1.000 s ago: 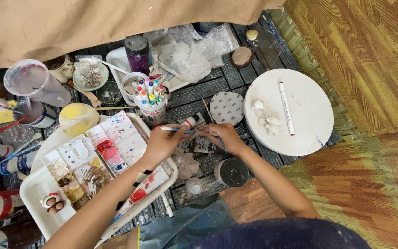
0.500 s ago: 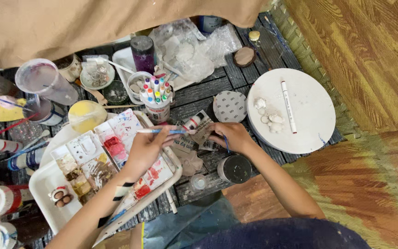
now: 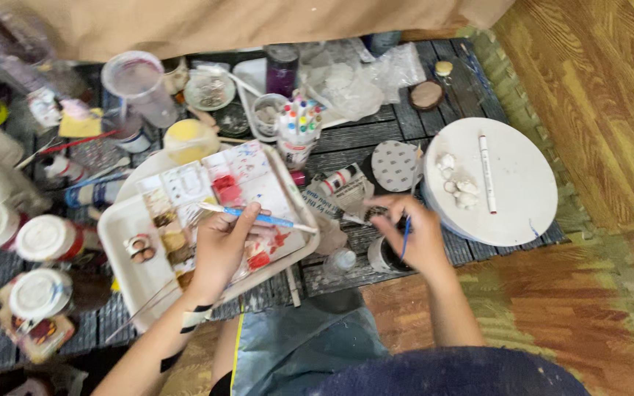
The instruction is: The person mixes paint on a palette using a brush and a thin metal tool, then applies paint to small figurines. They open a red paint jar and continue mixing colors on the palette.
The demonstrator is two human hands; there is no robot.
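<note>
My left hand [image 3: 223,246] grips a blue-handled paintbrush [image 3: 258,218] over a white tray palette [image 3: 130,220] smeared with red, brown and other paints. My right hand [image 3: 414,233] is closed on a thin blue brush [image 3: 405,238] and hovers over a small dark pot [image 3: 384,257], next to a round white board [image 3: 511,202]. On that board lie a white marker pen [image 3: 486,173] and several small white shells [image 3: 458,183]. A dotted round disc [image 3: 396,166] lies just above my right hand.
A cup of coloured markers [image 3: 299,125] stands behind the palette. A clear water cup [image 3: 139,84], a yellow sponge [image 3: 188,141], white-lidded paint jars [image 3: 42,238] and crumpled plastic bags [image 3: 346,77] crowd the dark slatted surface. Wooden floor [image 3: 596,88] lies to the right.
My two hands were together at the middle; the left moved down-left over the palette with its brush, while the right drew away to the small dark pot.
</note>
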